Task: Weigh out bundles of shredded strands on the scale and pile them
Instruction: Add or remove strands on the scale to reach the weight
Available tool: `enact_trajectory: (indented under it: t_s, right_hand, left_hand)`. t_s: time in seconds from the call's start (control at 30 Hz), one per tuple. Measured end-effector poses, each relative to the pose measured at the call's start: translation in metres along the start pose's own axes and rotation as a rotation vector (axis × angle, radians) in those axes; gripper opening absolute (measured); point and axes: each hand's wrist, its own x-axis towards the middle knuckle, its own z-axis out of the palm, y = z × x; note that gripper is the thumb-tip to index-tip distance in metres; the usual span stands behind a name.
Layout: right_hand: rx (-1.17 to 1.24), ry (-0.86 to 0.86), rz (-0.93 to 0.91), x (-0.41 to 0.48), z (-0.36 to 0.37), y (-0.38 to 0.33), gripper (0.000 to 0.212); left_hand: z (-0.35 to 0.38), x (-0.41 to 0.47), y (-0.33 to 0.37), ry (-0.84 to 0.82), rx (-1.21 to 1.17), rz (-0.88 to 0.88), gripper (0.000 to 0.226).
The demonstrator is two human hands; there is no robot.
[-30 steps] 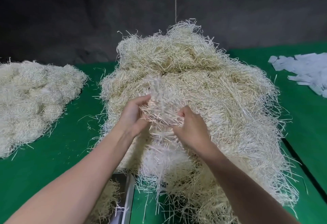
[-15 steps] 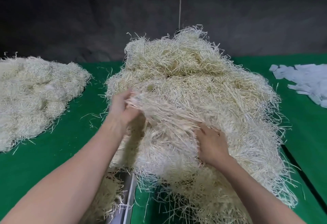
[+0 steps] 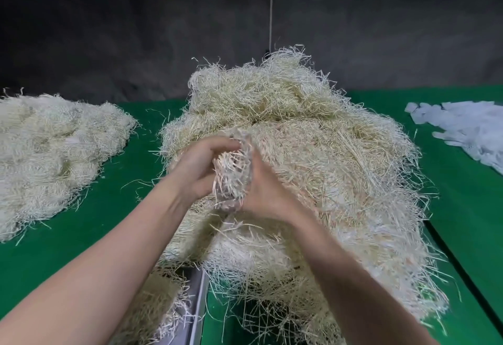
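Note:
A tall heap of pale shredded strands (image 3: pixel 313 137) fills the middle of the green table (image 3: pixel 81 235). In front of it my left hand (image 3: pixel 198 165) and my right hand (image 3: pixel 265 189) squeeze a bundle of strands (image 3: pixel 234 178) between them, fingers curled round it. The bundle is blurred. A metal scale pan (image 3: pixel 197 303) shows at the bottom, under my left forearm, with a clump of strands (image 3: pixel 152 303) lying on it. A lower pile of strands (image 3: pixel 51 154) lies at the left.
Torn white paper slips (image 3: pixel 468 129) lie on the table at the far right. A dark wall (image 3: pixel 245 17) rises behind the table, with a thin cord (image 3: pixel 270 7) hanging down it. A dark seam (image 3: pixel 462 268) runs along the table's right side.
My hands were spread apart drawing strands off the heap's front. They have come together in front of the heap and now compress the strands into one bundle. The view has tilted upward.

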Motion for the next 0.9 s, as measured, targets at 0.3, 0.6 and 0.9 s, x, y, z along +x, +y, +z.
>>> enact_trajectory:
  t_s: [0.3, 0.6, 0.9]
  right_hand:
    - [-0.456, 0.129, 0.268, -0.003, 0.000, 0.145, 0.047]
    - [-0.473, -0.134, 0.223, -0.022, -0.025, 0.115, 0.078]
    - [0.157, -0.225, 0.200, 0.003, 0.050, 0.009, 0.055]
  left_hand:
    - [-0.065, -0.005, 0.010, 0.356, 0.605, 0.037, 0.020]
    - [-0.053, -0.005, -0.002, 0.387, 0.508, 0.054, 0.046]
    - [-0.006, -0.017, 0.022, 0.151, 0.493, 0.314, 0.076]
